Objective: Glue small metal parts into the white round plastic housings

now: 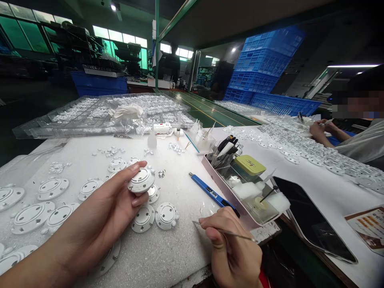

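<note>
My left hand (99, 216) is closed round the edge of a small white saucer-shaped part (141, 181), thumb on top and fingers beneath, held above the white foam-covered table (168, 260). In my right hand (235, 250) is a thin pointed metal tool (235, 233), pinched between thumb and fingers; its tip points left, apart from the part. Similar white saucer parts with dark spots lie below and left of my left hand, among them one (166, 216) and another (143, 218). A small pile of silvery bits (162, 173) lies just beyond the held part.
A blue utility knife (210, 191) lies beside a pink organizer (207, 162) of tools. Clear compartment trays (39, 130) of white pieces stand at the back, near a squeeze bottle (152, 141). A phone (315, 220) lies at right; beyond, a co-worker's hands (322, 127) hold something.
</note>
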